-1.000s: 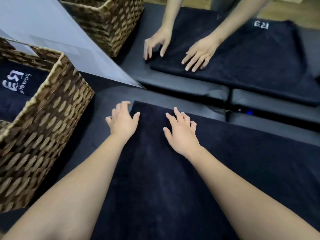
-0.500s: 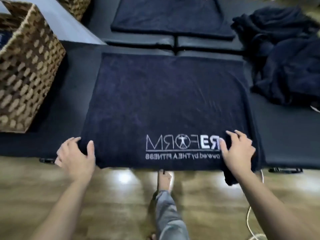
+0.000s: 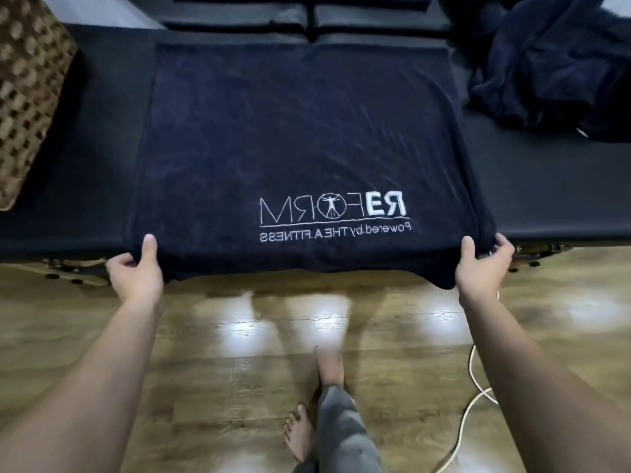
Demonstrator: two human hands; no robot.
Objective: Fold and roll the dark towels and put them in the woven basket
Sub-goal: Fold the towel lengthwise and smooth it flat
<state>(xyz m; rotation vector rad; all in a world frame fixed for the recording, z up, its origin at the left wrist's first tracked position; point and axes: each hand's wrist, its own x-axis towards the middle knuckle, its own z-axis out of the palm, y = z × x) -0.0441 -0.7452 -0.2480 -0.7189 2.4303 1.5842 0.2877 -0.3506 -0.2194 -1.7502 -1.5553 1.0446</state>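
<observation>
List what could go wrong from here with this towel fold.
1. The dark navy towel with white lettering overhangs the black padded bench; its near edge could sag onto the wooden floor.
2. The left hand and right hand pinch only the near corners, so the middle may droop and the fold come out crooked.
3. The white cable by the bare feet might trip the person.

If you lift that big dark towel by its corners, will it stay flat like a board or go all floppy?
Probably floppy: the towel already droops over the bench edge between the left hand and right hand, which pinch its corners. Its fuzzy surface suggests it won't slip easily. The crumpled pile nearby hints such cloth holds no shape.
</observation>
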